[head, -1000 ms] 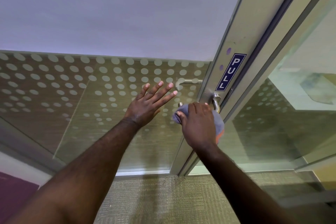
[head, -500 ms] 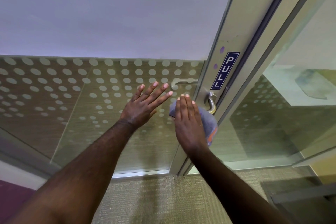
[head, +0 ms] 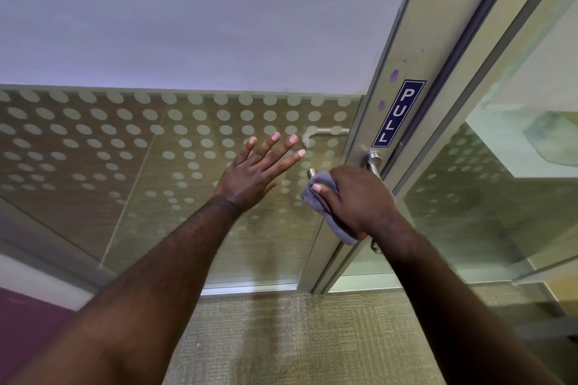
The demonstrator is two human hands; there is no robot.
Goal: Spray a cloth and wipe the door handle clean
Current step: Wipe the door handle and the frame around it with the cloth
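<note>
Since half a second ago the right hand [head: 359,197] has gone from flat, straight fingers over the cloth [head: 325,206] to a curled grip, wrapped round the cloth and the lever of the handle [head: 373,162] beneath it. Nearest the camera, two bare forearms reach up over the carpet [head: 297,337] toward the door [head: 384,97]. On the right, the closed hand holds the grey cloth bunched against the handle; one end of cloth sticks out past the fingertips, the other hangs below the heel of the hand, and a speck of orange shows at the lower edge. Only the tip of the lever, left of the cloth, and the metal neck at the door frame, above the knuckles, stay visible. Beside it the left hand [head: 259,172] is wide, fingers spread and empty, palm toward the dotted glass [head: 140,141]; whether it touches the pane I cannot tell. Above the handle, on the frame, sits a blue PULL sign [head: 398,112]. Beyond the glass, a second lever shows faintly.
</note>
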